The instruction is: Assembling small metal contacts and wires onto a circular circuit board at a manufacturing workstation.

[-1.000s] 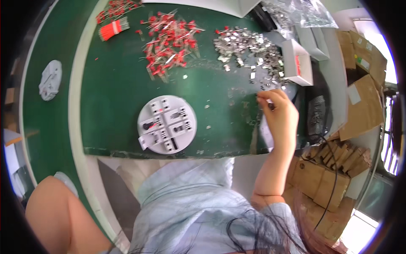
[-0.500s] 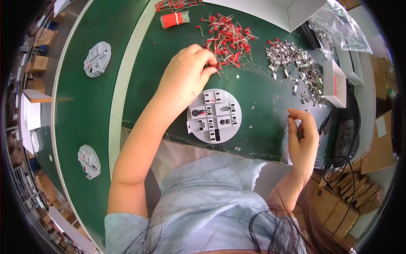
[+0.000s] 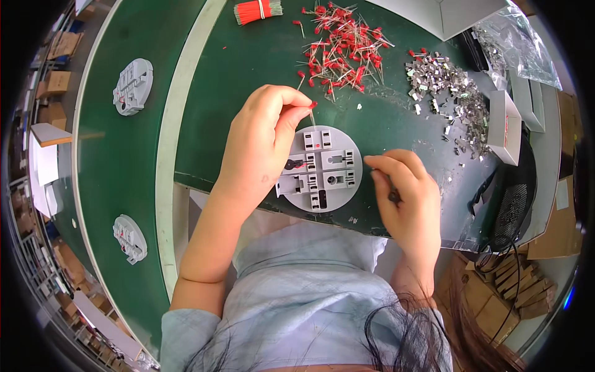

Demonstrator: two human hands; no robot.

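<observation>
My left hand (image 3: 257, 146) is closed in a pinch on a red LED (image 3: 313, 105), whose thin leads point down toward the round fixture. The round light-grey plastic base (image 3: 338, 139) lies just right of that hand, near the table's front edge. Raised blocks with slots and small black parts stand on it, and the hand overlaps its left side. At the base's right rim is my right hand (image 3: 409, 195), fingers curled and thumb near the index fingertip. A small dark object (image 3: 394, 196) shows inside its curl; its kind cannot be made out.
Loose red LEDs (image 3: 344, 49) lie piled beyond the base, with a banded LED bundle (image 3: 257, 10) to their left. Small metal clips (image 3: 446, 93) are heaped at right beside a white box (image 3: 505, 127). Two similar grey bases (image 3: 133, 87) sit on the green surface at left.
My left hand has drawn back from the LED pile with one LED, to above the base's far edge. My right hand has moved left to the base's right rim.
</observation>
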